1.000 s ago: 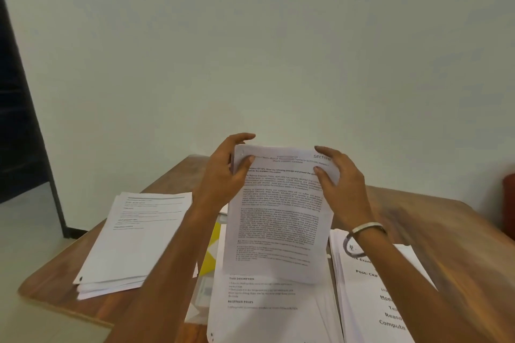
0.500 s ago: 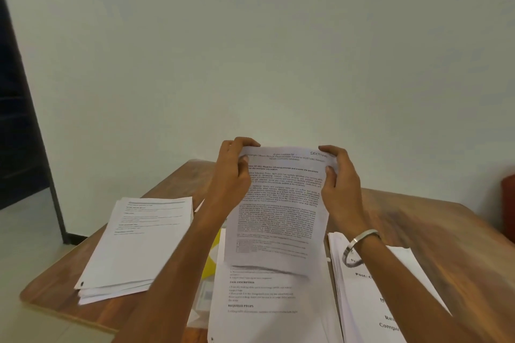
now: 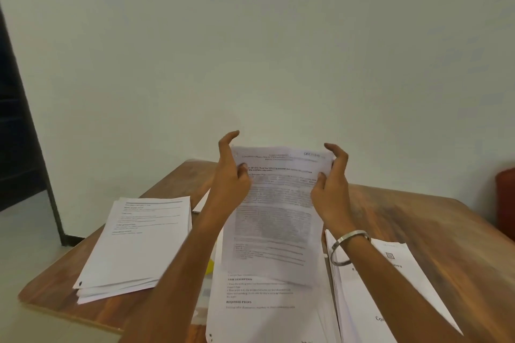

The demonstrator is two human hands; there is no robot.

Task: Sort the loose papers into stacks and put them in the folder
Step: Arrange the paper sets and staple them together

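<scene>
I hold a printed sheet (image 3: pixel 274 217) upright above the table, its text facing me. My left hand (image 3: pixel 230 186) pinches its upper left edge, thumb on the front and fingers behind, the forefinger raised above the top edge. At the upper right corner, my right hand (image 3: pixel 331 192) holds it with the thumb in front and the fingers arched over the corner. Three paper stacks lie below: a left stack (image 3: pixel 139 242), a middle stack (image 3: pixel 259 303) under the sheet, and a right stack (image 3: pixel 390 295). A yellow folder edge (image 3: pixel 210 266) shows between my left arm and the middle stack.
The wooden table (image 3: pixel 418 220) has a rounded near-left corner, and bare wood shows at the far right. A white wall stands close behind it. A dark door frame (image 3: pixel 33 125) is at the left and a red object (image 3: pixel 505 203) at the right edge.
The sheet stays upright between both hands. My fingers have lifted off its top edge, and the left forefinger and right fingers now stand above it.
</scene>
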